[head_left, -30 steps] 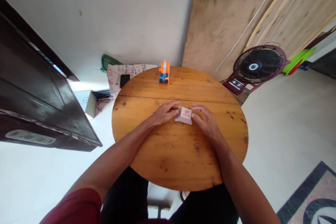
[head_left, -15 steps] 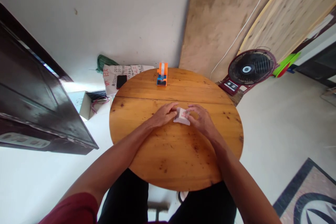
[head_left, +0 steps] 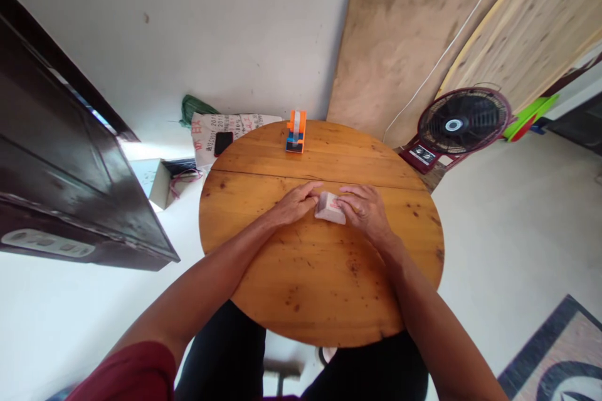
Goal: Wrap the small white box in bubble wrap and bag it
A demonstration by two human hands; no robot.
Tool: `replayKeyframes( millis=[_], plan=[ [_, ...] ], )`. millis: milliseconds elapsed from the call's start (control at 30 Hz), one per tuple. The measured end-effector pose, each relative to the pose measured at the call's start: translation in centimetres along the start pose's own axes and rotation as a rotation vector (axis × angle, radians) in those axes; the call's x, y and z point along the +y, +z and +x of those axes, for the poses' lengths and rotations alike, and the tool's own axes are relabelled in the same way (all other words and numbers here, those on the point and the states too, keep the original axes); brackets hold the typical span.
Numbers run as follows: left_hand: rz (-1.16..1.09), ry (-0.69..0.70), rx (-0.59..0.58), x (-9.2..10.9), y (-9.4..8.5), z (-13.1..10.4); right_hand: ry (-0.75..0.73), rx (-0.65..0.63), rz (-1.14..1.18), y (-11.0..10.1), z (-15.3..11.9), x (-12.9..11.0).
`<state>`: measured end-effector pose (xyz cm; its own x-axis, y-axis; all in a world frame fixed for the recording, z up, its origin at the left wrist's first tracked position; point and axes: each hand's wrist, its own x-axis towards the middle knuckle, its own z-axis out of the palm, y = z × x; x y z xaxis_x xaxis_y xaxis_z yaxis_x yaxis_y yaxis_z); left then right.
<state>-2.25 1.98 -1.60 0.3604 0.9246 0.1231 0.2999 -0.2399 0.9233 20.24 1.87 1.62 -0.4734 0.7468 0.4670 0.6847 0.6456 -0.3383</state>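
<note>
A small whitish block-like packet [head_left: 330,212] with red marks on top lies on the round wooden table [head_left: 301,276], between my two hands. My left hand [head_left: 298,202] is at its left side, fingers apart, with the fingertips at the packet's edge. At the right side, my right hand [head_left: 365,210] has thumb and fingers apart, the thumb touching the packet's top near the red marks. Farther back on the table stands an orange and blue tape dispenser [head_left: 296,131] with a roll of tape.
Behind the table's left edge, a black phone [head_left: 222,143] rests on a printed sack [head_left: 203,145]. A dark red fan [head_left: 463,120] stands at the back right, near wooden boards [head_left: 399,25]. An open white box [head_left: 157,185] is on the left, beside a dark door [head_left: 61,156].
The view has shifted slightly, so the table's far things sit farther right. My right hand's fingers have moved a little on the packet, and its top shows slightly differently.
</note>
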Motion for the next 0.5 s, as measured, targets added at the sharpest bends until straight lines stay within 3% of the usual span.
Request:
replayKeyframes(
  millis=[167, 300, 500],
  plan=[
    [0.048, -0.001, 0.033, 0.3, 0.4, -0.1, -0.054, 0.026, -0.091, 0.7, -0.1, -0.6],
    [0.171, -0.013, 0.093, 0.8, 0.8, -0.5, 0.000, 0.036, -0.052, 0.6, 0.1, -0.7],
    [0.045, 0.021, 0.080, 1.0, 1.5, -0.8, 0.076, -0.013, 0.091, -0.2, 0.6, -0.6]
  ],
)
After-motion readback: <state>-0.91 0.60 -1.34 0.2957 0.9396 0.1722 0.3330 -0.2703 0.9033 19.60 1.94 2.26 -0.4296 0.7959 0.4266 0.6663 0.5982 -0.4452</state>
